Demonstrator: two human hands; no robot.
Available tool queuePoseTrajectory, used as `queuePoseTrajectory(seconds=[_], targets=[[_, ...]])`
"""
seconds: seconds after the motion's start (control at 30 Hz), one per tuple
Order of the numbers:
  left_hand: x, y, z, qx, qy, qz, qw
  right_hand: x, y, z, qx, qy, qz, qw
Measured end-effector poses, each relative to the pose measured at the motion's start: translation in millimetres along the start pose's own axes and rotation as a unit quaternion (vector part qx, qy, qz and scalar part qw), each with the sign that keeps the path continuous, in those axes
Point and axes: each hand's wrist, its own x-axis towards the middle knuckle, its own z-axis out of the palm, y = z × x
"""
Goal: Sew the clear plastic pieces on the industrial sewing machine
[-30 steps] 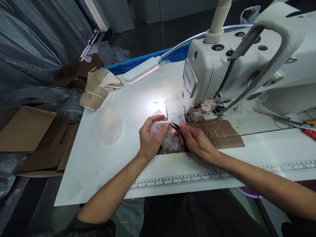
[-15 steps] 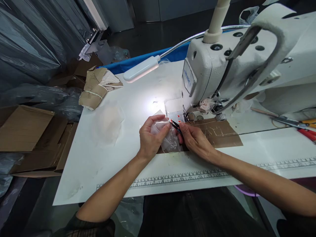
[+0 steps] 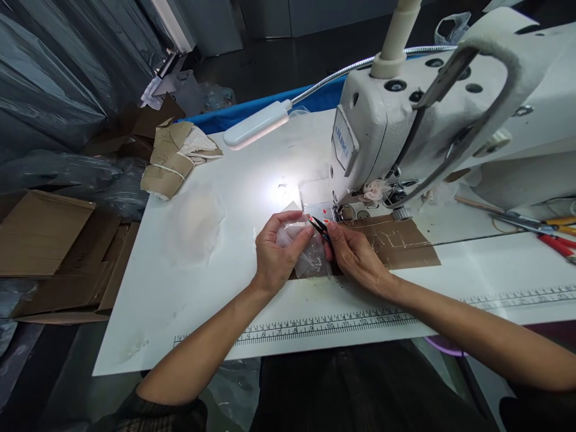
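A piece of sheer white fabric (image 3: 310, 259) hangs from my left hand (image 3: 279, 249), pinched between thumb and fingers. My right hand (image 3: 359, 255) is closed around small dark thread snips (image 3: 320, 227), whose blades point left at the fabric's upper edge beside my left fingertips. Whether the blades touch the fabric I cannot make out. Both hands are over the table just in front of the sewing machine's needle area (image 3: 344, 213). Brown sheet material (image 3: 400, 243) lies flat beneath and right of my right hand.
The white sewing machine (image 3: 364, 120) fills the right. A lamp (image 3: 257, 125) lights the white table (image 3: 202, 312). Sheer white pieces (image 3: 193, 225) and a tied brown bundle (image 3: 168, 162) lie left. Scissors with red handles (image 3: 555, 246) rest far right. Cardboard boxes (image 3: 49, 234) stand beyond the left edge.
The hands keep almost the same pose, with the fabric and the snips still held. The view has shifted very slightly.
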Motion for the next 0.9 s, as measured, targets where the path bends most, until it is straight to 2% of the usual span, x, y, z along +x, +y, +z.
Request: queuePoseTrajectory(seconds=[0.2,0.37,0.57,0.9], targets=[[0.3,-2.6,0.6,-0.009,-0.008,0.004,1.000,-0.1,-3.0,3.0,0.022,0.002,-0.003,1.000],[0.0,-2.0,0.8,-0.063,-0.034,-0.007,0.997,1.7,-3.2,4.4,0.055,0.008,-0.007,0.998],[3.0,-0.9,-0.2,-0.108,0.008,-0.052,0.993,3.6,4.6,6.2,0.111,-0.048,0.007,0.993],[1.7,0.9,0.4,-0.099,0.010,-0.050,0.994,2.2,5.2,6.2,0.090,-0.030,0.022,0.995]])
